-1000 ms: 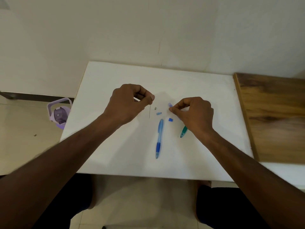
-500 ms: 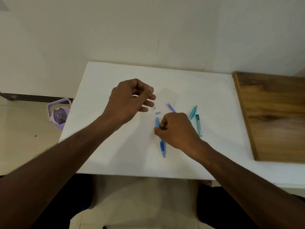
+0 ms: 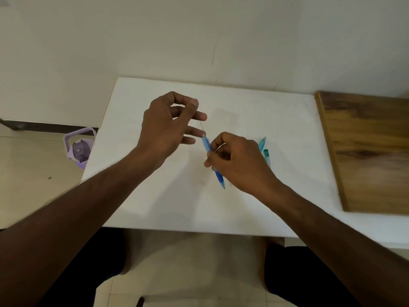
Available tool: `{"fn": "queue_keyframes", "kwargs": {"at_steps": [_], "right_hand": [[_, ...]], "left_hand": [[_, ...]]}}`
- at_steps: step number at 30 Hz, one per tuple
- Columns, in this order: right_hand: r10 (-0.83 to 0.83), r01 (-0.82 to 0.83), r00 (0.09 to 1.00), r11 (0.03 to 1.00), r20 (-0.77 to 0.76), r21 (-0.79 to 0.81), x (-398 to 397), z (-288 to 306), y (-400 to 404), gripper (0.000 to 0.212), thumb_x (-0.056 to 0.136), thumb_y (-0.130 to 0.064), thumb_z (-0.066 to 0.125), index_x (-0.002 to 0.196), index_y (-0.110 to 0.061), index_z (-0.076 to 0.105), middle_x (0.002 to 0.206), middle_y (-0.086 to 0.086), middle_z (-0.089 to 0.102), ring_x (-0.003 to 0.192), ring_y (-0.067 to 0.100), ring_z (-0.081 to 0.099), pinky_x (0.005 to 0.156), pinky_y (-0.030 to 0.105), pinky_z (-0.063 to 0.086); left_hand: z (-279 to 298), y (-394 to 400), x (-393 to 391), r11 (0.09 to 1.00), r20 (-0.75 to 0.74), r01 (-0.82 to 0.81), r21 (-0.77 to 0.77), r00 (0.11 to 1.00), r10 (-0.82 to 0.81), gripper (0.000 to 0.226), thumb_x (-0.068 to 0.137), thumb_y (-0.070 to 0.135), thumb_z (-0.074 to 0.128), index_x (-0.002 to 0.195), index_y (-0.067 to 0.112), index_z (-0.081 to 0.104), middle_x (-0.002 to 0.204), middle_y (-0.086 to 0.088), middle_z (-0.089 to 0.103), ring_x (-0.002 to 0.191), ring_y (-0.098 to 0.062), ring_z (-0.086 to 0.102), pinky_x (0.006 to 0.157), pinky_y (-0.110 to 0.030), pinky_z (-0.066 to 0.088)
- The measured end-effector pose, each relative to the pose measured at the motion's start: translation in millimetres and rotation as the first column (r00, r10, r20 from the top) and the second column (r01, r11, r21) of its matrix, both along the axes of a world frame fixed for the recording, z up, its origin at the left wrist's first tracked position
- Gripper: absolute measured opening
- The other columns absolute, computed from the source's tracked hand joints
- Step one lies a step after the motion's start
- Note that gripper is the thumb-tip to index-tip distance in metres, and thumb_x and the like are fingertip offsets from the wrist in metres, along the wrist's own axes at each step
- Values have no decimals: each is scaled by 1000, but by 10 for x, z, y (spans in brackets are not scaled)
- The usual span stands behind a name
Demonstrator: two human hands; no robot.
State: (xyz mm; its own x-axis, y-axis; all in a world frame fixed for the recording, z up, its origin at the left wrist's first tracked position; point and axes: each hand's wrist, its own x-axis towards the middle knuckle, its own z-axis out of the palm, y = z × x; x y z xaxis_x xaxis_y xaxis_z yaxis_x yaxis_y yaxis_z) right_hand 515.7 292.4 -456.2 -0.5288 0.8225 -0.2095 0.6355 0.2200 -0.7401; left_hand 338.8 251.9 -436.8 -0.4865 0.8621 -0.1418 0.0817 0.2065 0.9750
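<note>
The left hand (image 3: pixel 163 129) is raised above the white table (image 3: pixel 243 103) and pinches the top of a thin refill (image 3: pixel 201 128) between thumb and first finger, while the other three fingers are spread and point to the right. The refill is very fine and hard to see, so it may be only a bare ink tube. It hangs slanted, and its lower end meets the open upper end of the blue pen (image 3: pixel 208 147). The right hand (image 3: pixel 241 160) holds this pen in the middle with curled fingers and thumb. The pen is tilted, with the darker grip end low and near the table. Just behind the right hand, two teal pen parts (image 3: pixel 262 144) lie on the table. A wooden board (image 3: pixel 367 151) lies at the right, and a purple bottle (image 3: pixel 78 147) stands on the floor at the left.
</note>
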Motion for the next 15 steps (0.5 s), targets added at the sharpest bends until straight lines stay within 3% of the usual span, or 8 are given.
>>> {"fn": "queue_keyframes", "kwargs": {"at_steps": [3, 9, 15], "right_hand": [[-4, 4, 1000, 1000, 3, 5, -3, 0, 2, 17, 95, -42, 72, 87, -34, 60, 80, -14, 79, 76, 4, 75, 63, 4, 47], [-2, 2, 1000, 1000, 3, -2, -1, 25, 11, 16, 97, -38, 71, 92, -25, 62, 84, -12, 80, 77, 13, 77, 86, 34, 63], [-6, 6, 1000, 1000, 6, -15, -3, 57, 7, 16, 97, -38, 71, 94, -24, 63, 86, -9, 80, 78, 15, 77, 88, 41, 64]], "left_hand": [[-2, -1, -13, 1000, -7, -15, 1, 1000, 15, 25, 106, 40, 64, 114, 16, 66, 94, 5, 84, 71, -23, 82, 57, -26, 62], [-5, -6, -21, 1000, -2, -19, 8, 1000, 19, 25, 106, 39, 64, 114, 16, 66, 94, 5, 84, 70, -23, 82, 56, -25, 61], [-9, -15, -14, 1000, -16, -23, 21, 1000, 24, 25, 107, 38, 64, 115, 15, 66, 94, 5, 84, 70, -22, 82, 55, -25, 61]]}}
